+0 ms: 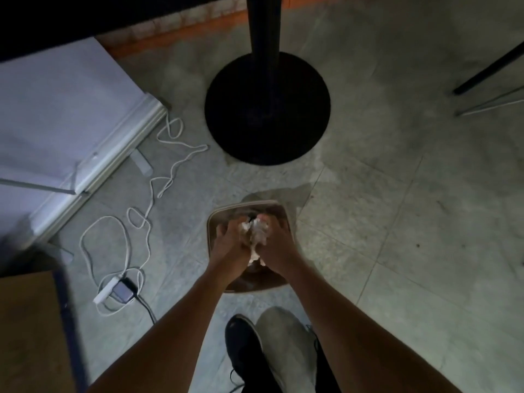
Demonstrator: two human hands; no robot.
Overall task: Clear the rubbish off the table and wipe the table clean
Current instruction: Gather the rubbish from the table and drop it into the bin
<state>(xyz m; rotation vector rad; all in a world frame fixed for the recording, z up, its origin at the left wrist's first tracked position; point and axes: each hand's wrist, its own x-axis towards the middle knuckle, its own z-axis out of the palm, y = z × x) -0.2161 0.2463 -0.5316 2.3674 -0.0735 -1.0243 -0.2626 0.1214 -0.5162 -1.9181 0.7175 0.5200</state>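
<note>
Head view looked straight down at the floor, and I saw my left hand (231, 239) and my right hand (273, 245) pressed close together over the bin (215, 219). Both hands had their fingers curled round a wad of crumpled white paper (255, 231), and it was squeezed between them right above the open top of the bin. The bin sat on the grey floor tiles (397, 194), near the round black table base (268, 109). A white cable (147, 211) lay on the floor off to the left. I thought this was the rubbish step, with the paper about to go in. Next I needed to open my fingers so the wad fell inside, then go back up and wipe the table
</note>
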